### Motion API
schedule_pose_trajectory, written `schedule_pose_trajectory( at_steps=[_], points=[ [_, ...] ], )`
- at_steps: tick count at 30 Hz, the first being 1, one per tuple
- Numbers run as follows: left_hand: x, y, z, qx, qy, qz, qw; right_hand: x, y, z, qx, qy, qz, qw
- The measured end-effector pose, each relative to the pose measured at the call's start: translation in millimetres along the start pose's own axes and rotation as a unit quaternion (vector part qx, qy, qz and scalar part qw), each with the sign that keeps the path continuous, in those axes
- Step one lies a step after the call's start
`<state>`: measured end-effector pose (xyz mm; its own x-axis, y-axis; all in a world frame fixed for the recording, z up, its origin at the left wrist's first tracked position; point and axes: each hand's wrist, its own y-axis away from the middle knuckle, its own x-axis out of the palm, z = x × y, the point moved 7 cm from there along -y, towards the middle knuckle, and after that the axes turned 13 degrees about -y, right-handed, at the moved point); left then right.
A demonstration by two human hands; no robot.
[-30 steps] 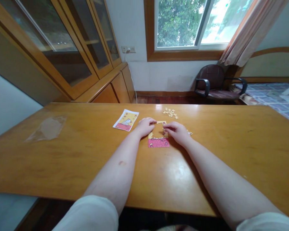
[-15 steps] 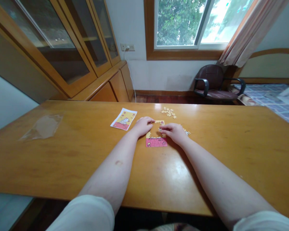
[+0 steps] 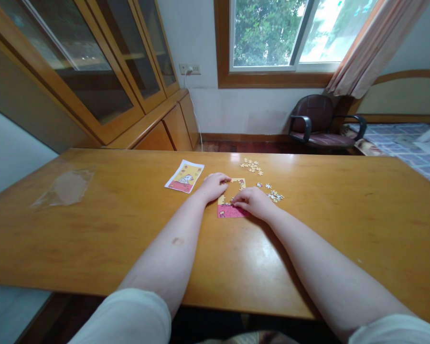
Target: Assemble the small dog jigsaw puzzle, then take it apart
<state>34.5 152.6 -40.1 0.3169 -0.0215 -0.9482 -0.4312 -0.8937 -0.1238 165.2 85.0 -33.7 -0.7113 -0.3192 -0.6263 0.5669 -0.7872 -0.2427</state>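
One jigsaw puzzle, part built, flat on the table before the person; pink strip along the near side, yellow border round a gap of bare wood. Right hand over the near right part, fingertips drawn together at the gap's near edge; cannot tell whether a piece sits between them. Left hand lies at the left border, fingers loosely bent, perhaps steadying it; any hold there cannot be made out.

Step in hand, by judgement: fitting the middle, working from the pink strip. Next move calls for lining up tabs and pressing lightly without shifting the frame.

Just beyond the right hand, a cluster of loose pieces; farther back, a pile of yellowish pieces. Left of the puzzle, a picture card with similar colours. Far left, a clear plastic bag.
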Motion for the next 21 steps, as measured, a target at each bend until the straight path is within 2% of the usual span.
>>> schedule_pose_trajectory(
  at_steps=[10,21],
  points=[
    [0.7,-1.0,-0.2,0.002,-0.003,0.001,1.0,2.5,0.0,7.9,-0.062,0.043,0.02,0.997],
    [3.0,-1.4,2.5,0.006,-0.003,-0.003,1.0,1.1,2.4,6.7,-0.073,0.061,0.01,0.995]
  ],
)
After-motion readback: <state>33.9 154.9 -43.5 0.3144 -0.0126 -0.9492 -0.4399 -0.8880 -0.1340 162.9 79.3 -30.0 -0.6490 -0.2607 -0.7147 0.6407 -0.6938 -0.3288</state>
